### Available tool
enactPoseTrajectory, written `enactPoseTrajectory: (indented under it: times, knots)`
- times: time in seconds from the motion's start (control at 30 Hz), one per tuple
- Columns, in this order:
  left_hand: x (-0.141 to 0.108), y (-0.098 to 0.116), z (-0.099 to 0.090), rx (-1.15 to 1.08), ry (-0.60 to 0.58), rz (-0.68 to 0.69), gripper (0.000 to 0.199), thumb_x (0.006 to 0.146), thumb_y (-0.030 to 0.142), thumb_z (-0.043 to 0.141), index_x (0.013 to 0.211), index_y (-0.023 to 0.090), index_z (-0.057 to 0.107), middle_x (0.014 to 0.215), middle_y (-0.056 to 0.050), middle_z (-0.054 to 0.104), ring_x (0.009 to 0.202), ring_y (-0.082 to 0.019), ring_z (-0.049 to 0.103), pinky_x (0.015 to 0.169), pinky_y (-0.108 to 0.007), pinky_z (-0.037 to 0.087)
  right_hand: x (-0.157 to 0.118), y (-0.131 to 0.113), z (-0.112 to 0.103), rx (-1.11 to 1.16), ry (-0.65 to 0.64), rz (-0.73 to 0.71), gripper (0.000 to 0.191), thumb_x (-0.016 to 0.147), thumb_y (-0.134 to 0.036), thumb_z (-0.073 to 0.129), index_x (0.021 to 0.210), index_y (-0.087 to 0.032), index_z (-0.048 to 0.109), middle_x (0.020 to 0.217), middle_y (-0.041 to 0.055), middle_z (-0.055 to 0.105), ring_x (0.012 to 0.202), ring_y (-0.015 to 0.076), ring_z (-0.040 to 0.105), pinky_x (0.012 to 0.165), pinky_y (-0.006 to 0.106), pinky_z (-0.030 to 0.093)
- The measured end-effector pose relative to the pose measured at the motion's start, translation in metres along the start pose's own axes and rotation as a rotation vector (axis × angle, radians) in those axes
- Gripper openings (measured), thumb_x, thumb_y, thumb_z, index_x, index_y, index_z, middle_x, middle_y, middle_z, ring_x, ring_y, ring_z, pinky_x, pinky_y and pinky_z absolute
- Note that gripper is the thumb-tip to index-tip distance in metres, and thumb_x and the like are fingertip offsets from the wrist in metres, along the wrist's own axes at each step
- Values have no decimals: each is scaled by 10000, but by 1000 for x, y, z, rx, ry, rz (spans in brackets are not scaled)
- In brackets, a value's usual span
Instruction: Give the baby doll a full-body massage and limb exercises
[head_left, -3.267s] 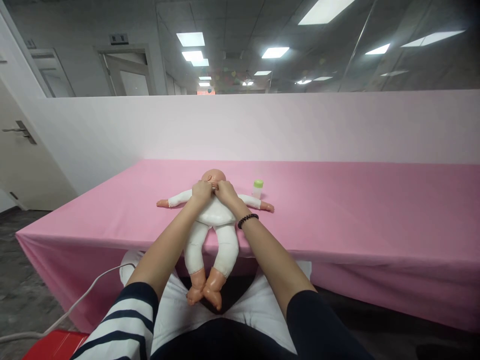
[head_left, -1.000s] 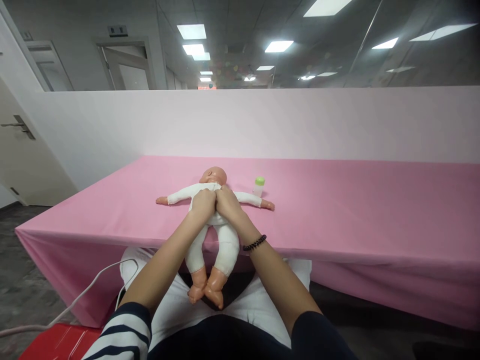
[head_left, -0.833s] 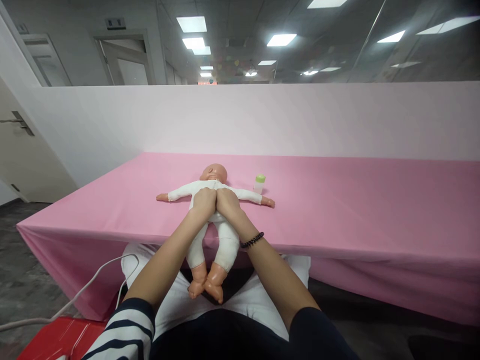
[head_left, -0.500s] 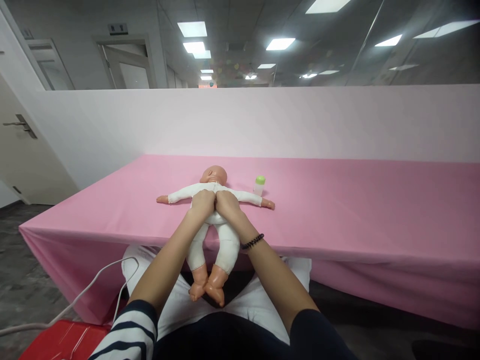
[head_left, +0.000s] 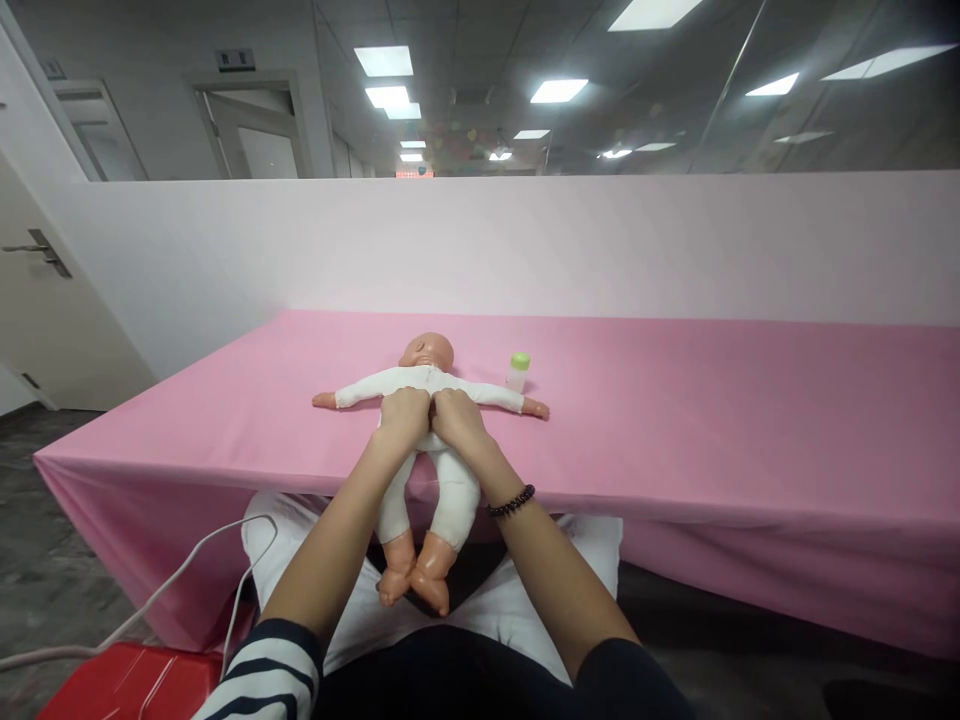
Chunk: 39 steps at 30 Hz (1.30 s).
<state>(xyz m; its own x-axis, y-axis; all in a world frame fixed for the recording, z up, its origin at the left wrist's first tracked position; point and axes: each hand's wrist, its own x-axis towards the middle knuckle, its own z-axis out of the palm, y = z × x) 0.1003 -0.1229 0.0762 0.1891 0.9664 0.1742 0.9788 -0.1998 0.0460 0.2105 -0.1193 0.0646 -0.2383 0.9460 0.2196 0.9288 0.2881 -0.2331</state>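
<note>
A baby doll (head_left: 456, 500) with a white cloth body lies stretched out on the pink-covered table, arms spread wide. Its bare head points away from me, turned to the left, and its feet hang past the near edge over my lap. My left hand (head_left: 406, 415) is closed on the middle of the doll's torso. Right beside it, my right hand (head_left: 457, 418) is closed on the torso too, the knuckles of both nearly meeting. The fingertips and whatever cloth they pinch are hidden beneath the hands. A small bottle (head_left: 518, 372) with a green cap stands behind the doll's right-hand arm.
The pink tablecloth (head_left: 712, 420) drapes over the front edge. Behind the table rises a white half wall (head_left: 600, 245) with glass above. At lower left are a red box-like object (head_left: 135, 685) and a white cable (head_left: 187, 560). A door (head_left: 52, 300) is at far left.
Both hands have shifted slightly toward me along the doll's torso, still closed and side by side. The doll and the bottle stay in place.
</note>
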Motion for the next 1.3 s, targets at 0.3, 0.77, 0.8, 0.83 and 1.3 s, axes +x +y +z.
enactPoseTrajectory:
  times: [0.3,0.77,0.8,0.83,1.3]
  knots:
    - [-38,9,-29,-32,-31,-21,284,962,109,491,1099,86,738,1051,-194,727,1023,-323,712,869,-356,549,-26,-1,-20,63,28,-63,215,917,-155,559,976,-191,762,1072,126,742,1029,274,666,880,360,508]
    - [-42,9,-25,-27,-21,-31,287,977,126,470,1055,75,742,1008,-203,730,978,-313,704,821,-335,525,-35,-6,-19,23,19,-99,236,964,-147,484,989,-130,718,1082,167,710,1029,287,630,857,372,468]
    - [-48,10,-27,-28,-20,-25,297,968,98,456,1062,85,737,1008,-195,729,975,-306,707,807,-333,525,-40,-5,-22,42,26,-120,206,965,-162,502,969,-133,706,1070,153,709,1018,275,629,858,361,462]
    - [-54,11,-30,-25,-20,-19,309,956,70,444,1068,95,731,1012,-187,728,973,-299,709,797,-332,526,-45,-5,-25,57,26,-135,179,961,-171,519,953,-139,695,1056,140,708,1003,264,627,858,352,458]
    - [-59,0,-11,-587,216,96,180,909,315,687,905,156,771,936,-169,735,1013,-352,707,913,-445,573,-49,7,-13,340,99,-191,136,875,-59,547,861,-174,619,891,69,687,851,214,620,790,344,487]
